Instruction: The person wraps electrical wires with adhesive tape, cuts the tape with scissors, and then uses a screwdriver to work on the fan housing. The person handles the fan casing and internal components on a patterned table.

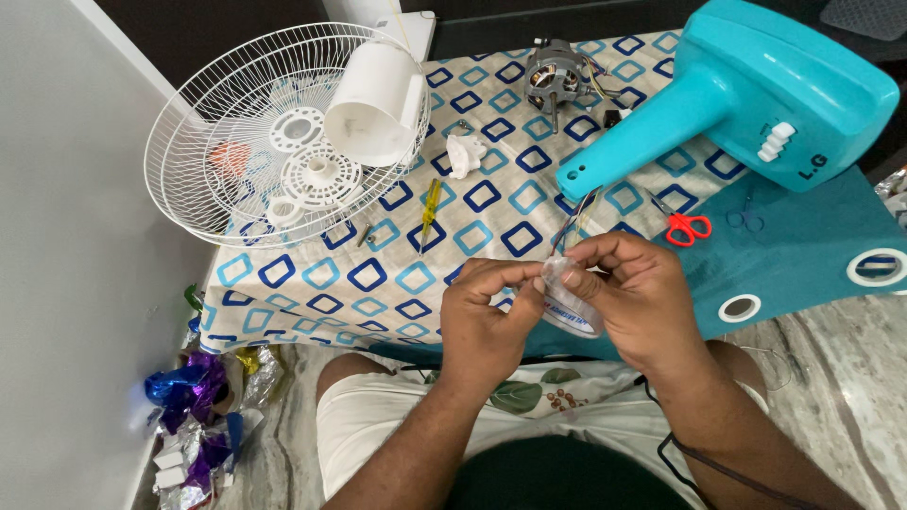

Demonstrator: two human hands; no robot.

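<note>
Both of my hands meet over my lap at the front edge of a patterned cloth (331,274). My right hand (638,297) holds a roll of clear adhesive tape (572,312). My left hand (484,316) pinches the tape's loose end at the top of the roll. Thin coloured wires (572,219) run from the neck of a turquoise fan body (746,90) down toward my fingers.
A white wire fan guard (203,161) holds a white cylindrical cover (378,104) and plastic rings. A fan motor (553,80), a white knob (465,154), a yellow screwdriver (430,208) and red-handled scissors (682,227) lie on the cloth. Foil wrappers (194,397) lie on the floor at left.
</note>
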